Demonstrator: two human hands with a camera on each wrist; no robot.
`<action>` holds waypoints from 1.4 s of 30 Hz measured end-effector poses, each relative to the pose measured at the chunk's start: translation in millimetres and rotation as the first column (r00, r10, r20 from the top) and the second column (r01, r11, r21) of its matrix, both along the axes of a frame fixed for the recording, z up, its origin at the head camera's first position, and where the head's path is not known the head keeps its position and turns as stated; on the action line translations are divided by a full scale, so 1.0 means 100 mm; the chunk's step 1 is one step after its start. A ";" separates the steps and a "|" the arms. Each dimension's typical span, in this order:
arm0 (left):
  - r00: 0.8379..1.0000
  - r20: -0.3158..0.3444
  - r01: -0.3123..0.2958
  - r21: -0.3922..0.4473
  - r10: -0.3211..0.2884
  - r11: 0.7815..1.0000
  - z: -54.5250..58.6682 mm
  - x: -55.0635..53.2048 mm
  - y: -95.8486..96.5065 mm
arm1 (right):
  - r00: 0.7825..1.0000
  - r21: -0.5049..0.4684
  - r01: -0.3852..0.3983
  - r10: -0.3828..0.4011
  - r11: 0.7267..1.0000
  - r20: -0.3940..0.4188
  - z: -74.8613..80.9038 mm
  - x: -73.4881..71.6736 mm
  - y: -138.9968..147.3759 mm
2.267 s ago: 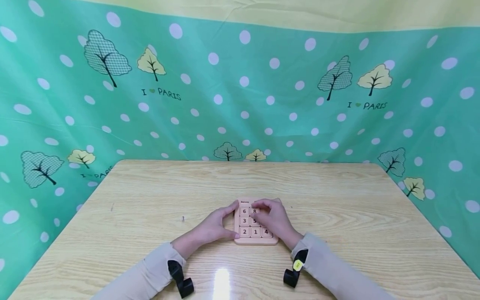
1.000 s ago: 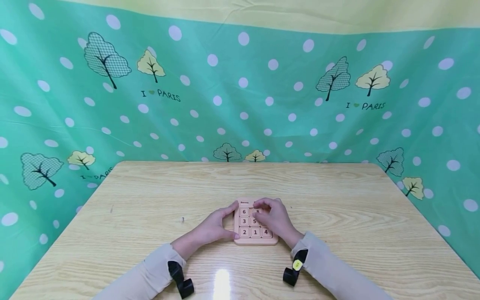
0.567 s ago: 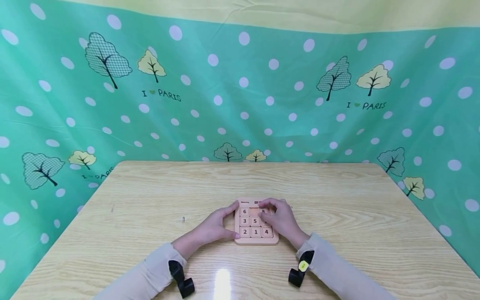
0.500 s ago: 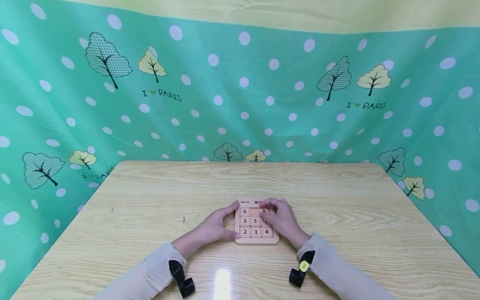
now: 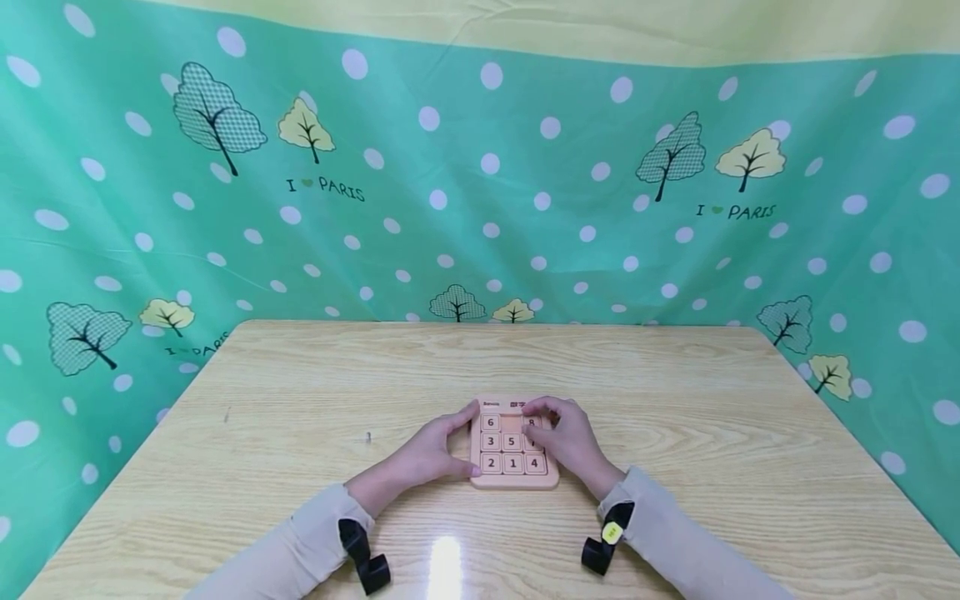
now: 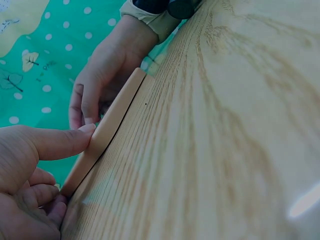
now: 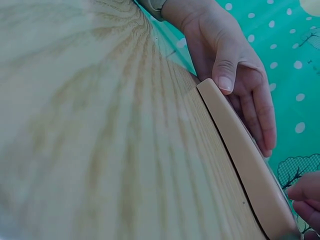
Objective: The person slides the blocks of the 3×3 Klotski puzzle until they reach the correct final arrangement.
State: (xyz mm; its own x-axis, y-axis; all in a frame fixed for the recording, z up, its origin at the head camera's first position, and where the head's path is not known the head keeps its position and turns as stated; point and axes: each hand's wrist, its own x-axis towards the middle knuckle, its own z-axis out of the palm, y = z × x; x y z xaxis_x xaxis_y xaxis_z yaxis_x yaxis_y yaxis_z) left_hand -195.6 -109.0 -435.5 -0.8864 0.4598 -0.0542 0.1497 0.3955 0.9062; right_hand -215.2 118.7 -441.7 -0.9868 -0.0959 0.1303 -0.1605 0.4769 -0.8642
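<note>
A pinkish sliding number puzzle point(image 5: 517, 482) lies on the table in the head view. My left hand point(image 5: 423, 452) holds its left side, thumb at the near corner and a finger at the far corner. In the left wrist view, that thumb point(image 6: 65, 142) lies against the frame's side. My right hand point(image 5: 566, 437) is over the right side, thumb and forefinger bent about the number tile 8 point(image 5: 532, 422) in the top row. Between this tile and the 6 tile point(image 5: 491, 422) is a bare slot point(image 5: 512, 424). The right hand partly hides the 7 tile.
The wood-grain table point(image 5: 300, 375) extends around the puzzle on all sides. A green dotted cloth point(image 5: 480, 183) hangs along its back and sides. Black wrist cameras point(image 5: 371, 573) are strapped over both sleeves. Light glares off the table's near part point(image 5: 445, 567).
The right hand has moved rightward with the 8 tile, from the top row's middle to its right, baring the middle slot. The left hand keeps its place on the frame.
</note>
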 end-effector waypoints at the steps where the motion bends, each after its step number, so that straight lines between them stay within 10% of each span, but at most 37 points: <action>1: 1.000 0.003 -0.001 0.002 0.001 1.000 0.00 0.00 0.00 | 1.000 -0.011 0.000 0.000 1.000 0.005 0.00 0.00 0.00; 11: 1.000 0.011 -0.004 0.014 0.004 1.000 -0.01 -0.01 -0.01 | 0.998 -0.114 -0.058 0.062 0.992 0.031 0.03 0.01 -0.07; 42: 1.000 -0.014 0.007 0.005 -0.007 1.000 0.00 -0.01 -0.02 | 0.993 0.069 -0.111 0.113 0.991 -0.033 0.12 0.00 -0.39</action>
